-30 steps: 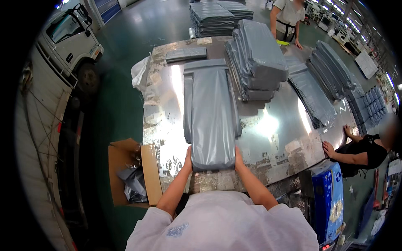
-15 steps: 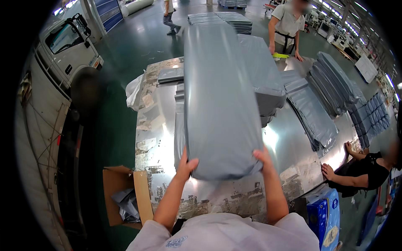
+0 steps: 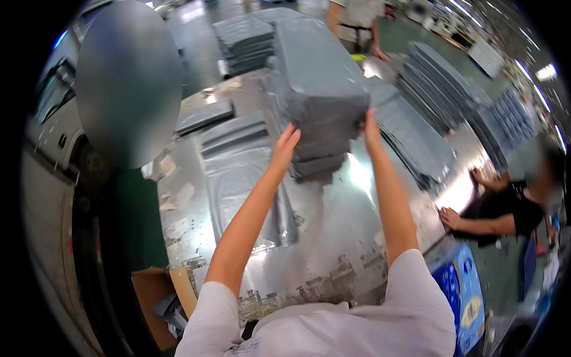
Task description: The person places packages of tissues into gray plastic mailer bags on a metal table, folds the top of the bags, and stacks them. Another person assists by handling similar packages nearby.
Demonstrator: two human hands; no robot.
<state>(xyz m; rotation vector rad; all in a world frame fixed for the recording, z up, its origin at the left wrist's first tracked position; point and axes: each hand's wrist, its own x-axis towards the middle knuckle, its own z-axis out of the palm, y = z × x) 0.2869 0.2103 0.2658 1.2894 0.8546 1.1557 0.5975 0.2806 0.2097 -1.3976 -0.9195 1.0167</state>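
Observation:
A large grey plastic-wrapped package (image 3: 321,56) lies on top of a stack of similar packages (image 3: 324,137), beyond the middle of the metal table. Against the near left edge of this stack is my left hand (image 3: 288,143), its fingers stretched out. My right hand (image 3: 370,126) is at the near right corner, fingers extended upward and partly blurred. Neither hand visibly wraps round anything. Left of the stack, flat grey plastic bags (image 3: 238,172) lie on the table, with a small folded grey bundle (image 3: 205,117) beyond them.
More grey packages (image 3: 410,131) lie to the right, beside a tall pile (image 3: 437,83). One person's hands (image 3: 450,218) rest at the table's right edge (image 3: 431,223); another person (image 3: 357,24) stands at the far side. A cardboard box (image 3: 181,288) and a blue package (image 3: 461,291) flank me.
The large package has moved from in front of me onto the stack. Both hands reach farther forward, their fingers now extended. My view has turned, shifting the table leftward.

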